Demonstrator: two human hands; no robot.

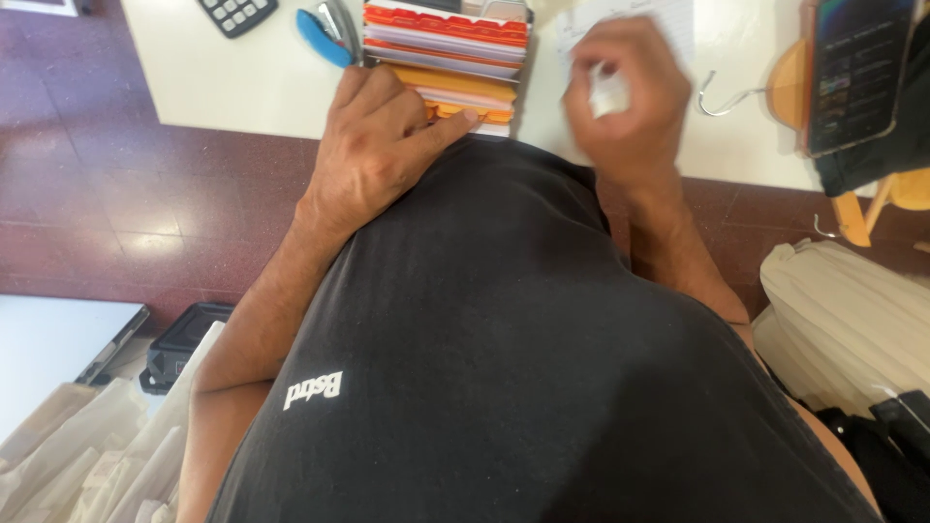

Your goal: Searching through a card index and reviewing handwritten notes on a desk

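My left hand (383,145) rests on the near edge of an expanding file (446,48) with orange, red and yellow dividers, thumb pressed against its front tabs. My right hand (620,92) is blurred and curled around a small white object (608,95), held over a white sheet of paper (668,24) on the cream table (242,87). My black shirt fills the lower middle of the view.
A blue stapler (325,34) and a dark calculator (237,14) lie left of the file. A metal hook (722,97), a phone (857,73) and wooden hangers (852,208) sit at the right. Cream fabric (843,320) lies beside me; dark red floor below.
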